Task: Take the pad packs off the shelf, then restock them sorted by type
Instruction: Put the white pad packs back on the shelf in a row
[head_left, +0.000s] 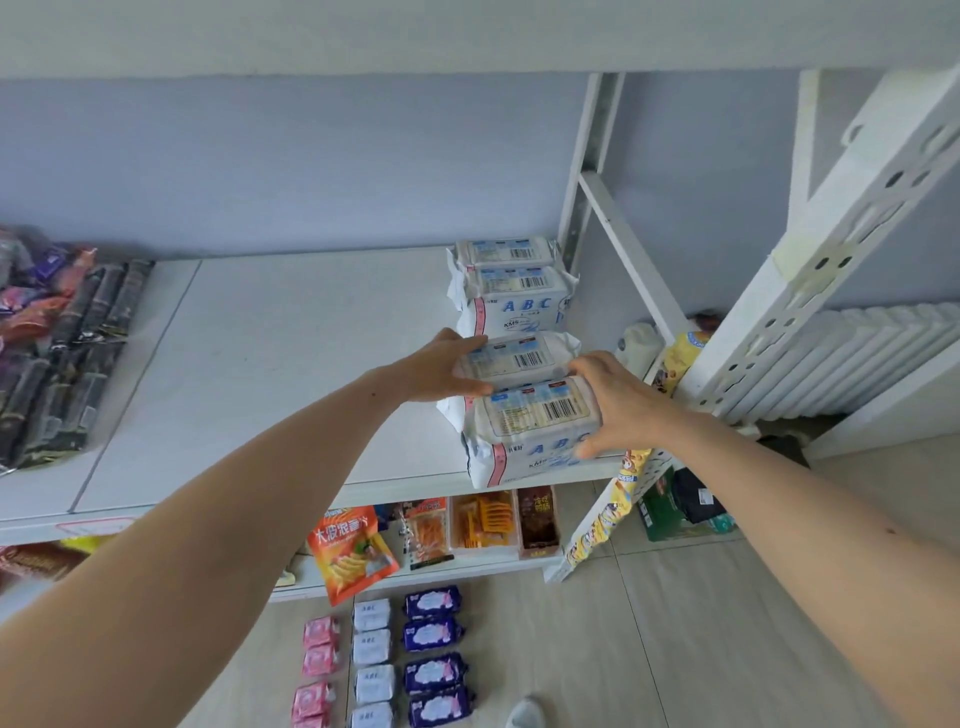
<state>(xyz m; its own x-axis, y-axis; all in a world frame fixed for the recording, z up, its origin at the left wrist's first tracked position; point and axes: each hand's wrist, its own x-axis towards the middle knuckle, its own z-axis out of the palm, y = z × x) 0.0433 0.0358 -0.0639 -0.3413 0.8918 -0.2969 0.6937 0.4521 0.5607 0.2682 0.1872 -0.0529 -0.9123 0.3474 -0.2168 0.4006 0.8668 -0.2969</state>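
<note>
Left hand (441, 371) and right hand (615, 402) both gripped white ABC pack stack (530, 405) on shelf (270, 364); second stack (511, 283) behind.

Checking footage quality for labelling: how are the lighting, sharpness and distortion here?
Head view: soft, even light, no hard shadows or glare; wide-angle bending at the shelf post; ABC pack barcode sharp but small print unreadable; floor packs slightly soft.
</note>
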